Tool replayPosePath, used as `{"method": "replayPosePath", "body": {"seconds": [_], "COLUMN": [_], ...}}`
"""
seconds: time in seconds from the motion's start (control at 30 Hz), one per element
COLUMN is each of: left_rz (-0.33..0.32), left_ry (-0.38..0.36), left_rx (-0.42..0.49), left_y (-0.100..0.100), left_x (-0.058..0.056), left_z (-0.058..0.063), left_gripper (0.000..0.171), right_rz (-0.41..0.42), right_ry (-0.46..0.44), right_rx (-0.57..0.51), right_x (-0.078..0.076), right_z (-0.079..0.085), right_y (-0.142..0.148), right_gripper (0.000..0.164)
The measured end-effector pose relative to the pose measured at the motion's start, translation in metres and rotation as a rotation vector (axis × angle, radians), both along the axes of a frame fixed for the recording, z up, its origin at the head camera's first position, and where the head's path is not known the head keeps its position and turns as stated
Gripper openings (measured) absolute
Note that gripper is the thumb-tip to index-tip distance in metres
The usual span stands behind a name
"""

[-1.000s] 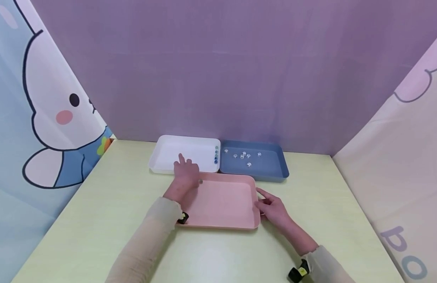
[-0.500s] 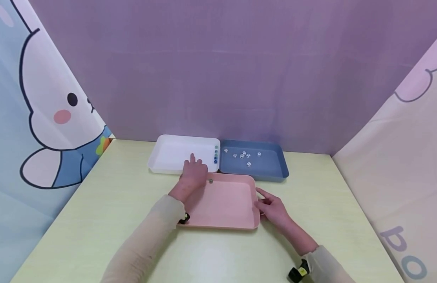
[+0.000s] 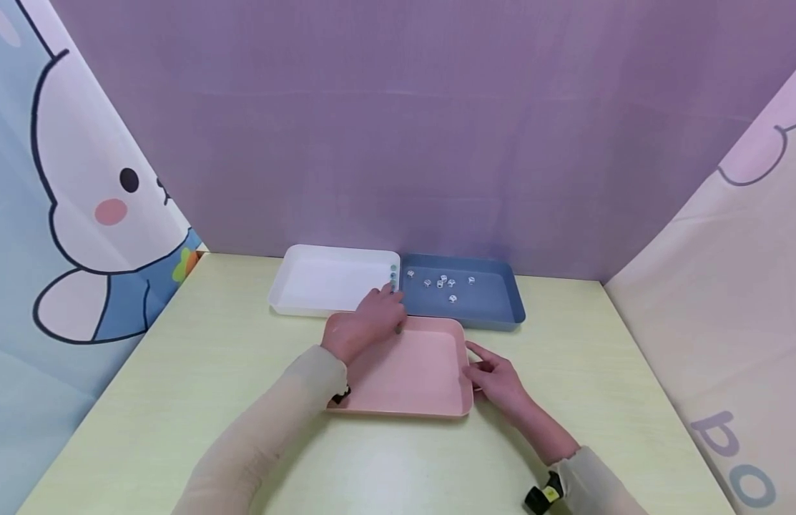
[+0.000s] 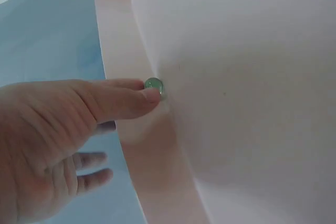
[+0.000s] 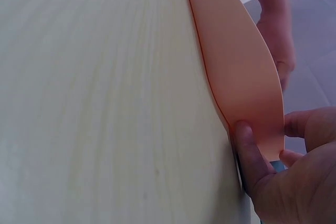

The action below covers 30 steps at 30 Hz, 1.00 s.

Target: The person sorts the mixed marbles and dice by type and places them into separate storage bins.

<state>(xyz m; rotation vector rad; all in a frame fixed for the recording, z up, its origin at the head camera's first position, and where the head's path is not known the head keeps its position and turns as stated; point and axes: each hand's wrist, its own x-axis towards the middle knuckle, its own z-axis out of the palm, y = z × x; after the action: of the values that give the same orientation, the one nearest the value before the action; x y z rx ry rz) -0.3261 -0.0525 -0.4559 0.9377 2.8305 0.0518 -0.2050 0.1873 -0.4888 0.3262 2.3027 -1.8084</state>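
Note:
My left hand (image 3: 375, 318) reaches over the far side of the pink tray (image 3: 413, 372). Between thumb and index finger it pinches a green glass marble (image 4: 153, 84), low against the tray's far inner wall; the other fingers hang outside that wall. At the tray's right side, my right hand (image 3: 498, 379) grips the edge. Its thumb (image 5: 245, 137) presses the outer wall from below, while other fingers touch the rim. Behind the left hand, a row of small blue and green marbles (image 3: 393, 268) runs along the white tray's right wall, partly hidden by the fingers.
The white tray (image 3: 307, 282) stands at the back left, side by side with a blue-grey tray (image 3: 494, 307) holding several small white dice (image 3: 453, 298). All three trays share a pale wooden table (image 3: 211, 357). A purple curtain (image 3: 398, 129) hangs behind it, with printed cloths at both sides.
My left hand has slid right along the pink tray's far wall, the marble moving with it. It now covers part of the marble row. The right hand has stayed in place at the tray's edge.

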Motion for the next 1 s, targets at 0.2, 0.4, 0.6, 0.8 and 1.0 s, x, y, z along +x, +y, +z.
{"method": "replayPosePath", "body": {"seconds": [0.2,0.4,0.6,0.8,1.0], "left_rz": [-0.151,-0.162,-0.165,-0.147,-0.153], "left_ry": [0.178,0.169,0.169,0.082,0.026], "left_rx": [-0.080,-0.110,-0.092,0.006,0.150], "left_y": [0.011,0.010,0.007,0.000,-0.006], "left_x": [-0.011,-0.010,-0.009,-0.008,-0.004], "left_z": [-0.007,-0.002,0.000,-0.002,0.011], "left_gripper": [0.021,0.020,0.019,0.024,0.013], "right_rz": [-0.002,0.002,0.002,-0.015,-0.020], "right_ry": [0.000,-0.001,0.008,-0.011,0.002], "right_rx": [-0.005,-0.007,0.002,0.009,-0.006], "right_x": [0.000,0.000,0.001,0.004,0.004], "right_z": [0.001,0.004,0.004,0.002,0.002], "right_y": [-0.002,-0.005,-0.006,-0.005,-0.005], "right_gripper": [0.050,0.049,0.049,0.050,0.049]}}
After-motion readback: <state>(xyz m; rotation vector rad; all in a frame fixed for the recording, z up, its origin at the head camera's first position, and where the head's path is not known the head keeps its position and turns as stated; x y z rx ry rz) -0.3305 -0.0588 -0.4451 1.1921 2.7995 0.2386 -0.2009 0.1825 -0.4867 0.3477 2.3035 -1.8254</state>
